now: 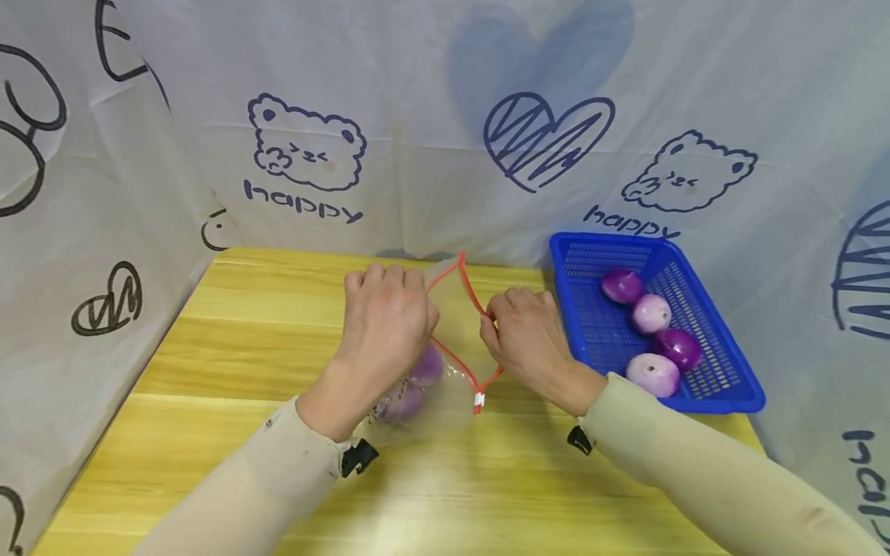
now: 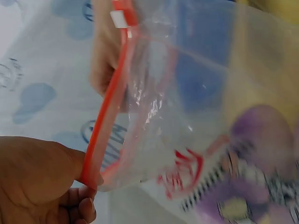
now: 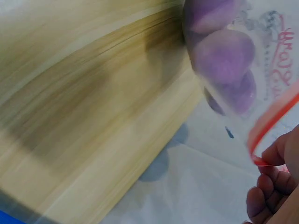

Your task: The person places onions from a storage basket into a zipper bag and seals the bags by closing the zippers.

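Observation:
A clear slider zip bag (image 1: 441, 413) with a red zip edge (image 2: 108, 102) hangs between the hands, its mouth spread wide. Several purple onions (image 3: 224, 56) lie inside it, seen through the plastic with red print. My left hand (image 1: 385, 313) pinches the left side of the red edge between thumb and fingers. On the opposite side, my right hand (image 1: 528, 340) pinches the edge too. A white slider (image 1: 479, 400) sits at the near corner of the mouth. In the head view, my left hand and wrist partly hide the bagged onions.
At the right of the wooden table (image 1: 229, 347) stands a blue plastic basket (image 1: 612, 239) holding several onions (image 1: 652, 375), some dark purple, some paler. A white cloth (image 1: 417, 100) with drawn bears and hearts hangs behind the table and along its sides.

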`<state>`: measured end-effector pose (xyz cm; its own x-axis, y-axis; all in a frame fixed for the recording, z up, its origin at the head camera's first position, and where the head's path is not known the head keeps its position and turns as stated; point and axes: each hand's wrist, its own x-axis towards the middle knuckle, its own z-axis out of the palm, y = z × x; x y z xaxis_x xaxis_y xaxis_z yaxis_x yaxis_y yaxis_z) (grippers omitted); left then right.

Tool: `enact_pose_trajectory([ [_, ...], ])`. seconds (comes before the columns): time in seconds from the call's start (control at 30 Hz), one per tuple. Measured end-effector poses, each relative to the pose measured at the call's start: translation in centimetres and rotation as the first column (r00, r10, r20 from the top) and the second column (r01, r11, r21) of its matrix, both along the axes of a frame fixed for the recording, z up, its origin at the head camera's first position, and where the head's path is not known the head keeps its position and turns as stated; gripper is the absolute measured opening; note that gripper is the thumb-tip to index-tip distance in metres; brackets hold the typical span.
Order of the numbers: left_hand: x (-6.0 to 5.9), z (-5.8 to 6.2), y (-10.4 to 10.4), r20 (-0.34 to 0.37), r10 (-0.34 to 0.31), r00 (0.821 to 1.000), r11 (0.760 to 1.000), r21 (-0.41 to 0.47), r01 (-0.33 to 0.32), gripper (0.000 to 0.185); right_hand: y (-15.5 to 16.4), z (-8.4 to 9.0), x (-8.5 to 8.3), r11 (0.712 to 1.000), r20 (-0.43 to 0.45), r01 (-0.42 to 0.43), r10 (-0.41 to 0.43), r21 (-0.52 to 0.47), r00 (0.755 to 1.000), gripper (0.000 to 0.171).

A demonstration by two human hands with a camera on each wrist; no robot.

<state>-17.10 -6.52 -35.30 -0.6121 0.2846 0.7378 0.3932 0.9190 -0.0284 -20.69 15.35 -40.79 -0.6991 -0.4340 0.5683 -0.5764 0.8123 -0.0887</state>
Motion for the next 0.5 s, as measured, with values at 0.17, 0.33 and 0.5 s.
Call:
enact_pose_trajectory([
  [0.17, -1.2, -1.8, -0.4, 0.098, 0.04, 0.994, 0.997, -0.066, -0.033, 0.03, -0.2, -0.3, -0.2, 0.996, 0.084, 0.051, -0.057, 0.068, 0.995, 0.02],
  [0.33, -2.0, -2.8, -0.3, 0.079, 0.006, 0.997, 0.994, -0.108, 0.003, 0.032, 0.1, -0.5, -0.4, 0.995, 0.084, 0.059, -0.065, 0.075, 0.994, 0.019],
  [0.5, -2.4, -2.8, -0.8, 0.109, -0.016, 0.994, 0.998, -0.061, 0.022, 0.022, 0.4, -0.7, -0.7, 0.991, 0.089, 0.077, -0.087, 0.113, 0.992, 0.02],
])
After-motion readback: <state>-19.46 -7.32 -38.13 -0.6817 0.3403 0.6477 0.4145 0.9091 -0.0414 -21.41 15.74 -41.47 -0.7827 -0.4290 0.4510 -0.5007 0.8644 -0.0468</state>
